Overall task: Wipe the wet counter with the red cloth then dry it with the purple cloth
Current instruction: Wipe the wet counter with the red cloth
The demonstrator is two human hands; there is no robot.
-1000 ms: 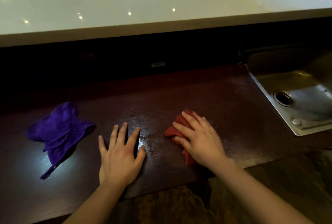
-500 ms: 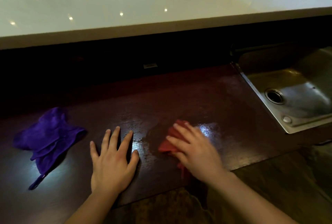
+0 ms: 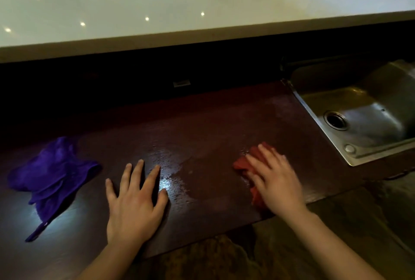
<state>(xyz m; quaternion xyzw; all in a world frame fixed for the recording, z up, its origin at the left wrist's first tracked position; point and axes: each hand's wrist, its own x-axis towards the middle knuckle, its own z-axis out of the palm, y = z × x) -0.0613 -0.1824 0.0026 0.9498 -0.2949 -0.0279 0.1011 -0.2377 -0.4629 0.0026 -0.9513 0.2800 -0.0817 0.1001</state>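
Observation:
The dark wooden counter runs across the view, with a shiny wet patch between my hands. My right hand presses flat on the crumpled red cloth, which sticks out from under my fingers near the counter's front edge. Palm down on the wood to the left, my left hand has its fingers spread and holds nothing. At the far left, apart from both hands, lies the bunched purple cloth.
A steel sink with a round drain is set into the counter at the right. A raised white bar top runs along the back above a dark recess. The floor shows below the counter's front edge.
My right hand has slid the red cloth to the right, away from my left hand, leaving a duller strip. The left hand has stayed flat in place.

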